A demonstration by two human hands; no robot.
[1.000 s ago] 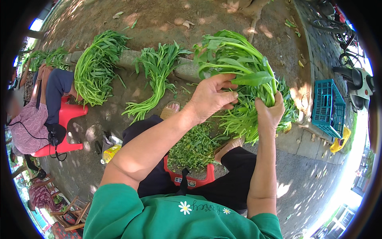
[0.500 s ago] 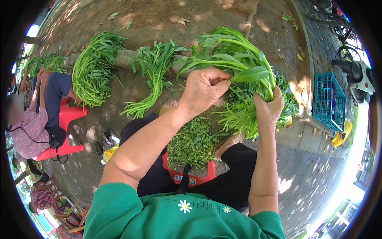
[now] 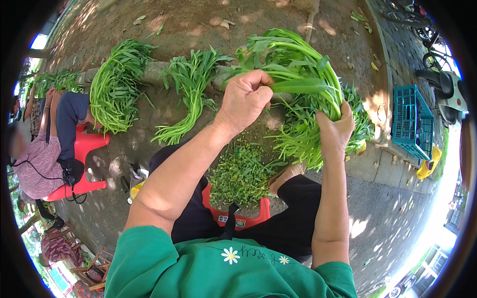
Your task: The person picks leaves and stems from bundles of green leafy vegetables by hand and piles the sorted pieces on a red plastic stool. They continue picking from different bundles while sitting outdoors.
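My right hand (image 3: 336, 130) is wrapped round the stems of a bunch of leafy greens that look like water spinach (image 3: 318, 59), holding it up so the leaves arch over to the left. A long leaf (image 3: 304, 86) stretches from the bunch to my left hand (image 3: 243, 102), whose thumb and fingers are pinched on its tip. Below the held bunch lies a larger pile of the same greens (image 3: 303, 141), partly hidden by my right hand. Between my feet spreads a heap of loose leaf trimmings (image 3: 238, 174).
A smaller bunch (image 3: 191, 84) and a big heap of greens (image 3: 112, 94) lie along the kerb to the left. Another person (image 3: 39, 164) sits on a red stool (image 3: 92, 144) there. At right stand a blue-green crate (image 3: 405, 119), a yellow bag (image 3: 430, 164) and a scooter (image 3: 449, 94).
My left hand has moved a little left and up, drawing the long leaf out straighter. The held bunch has risen slightly in my right hand, which keeps its grip.
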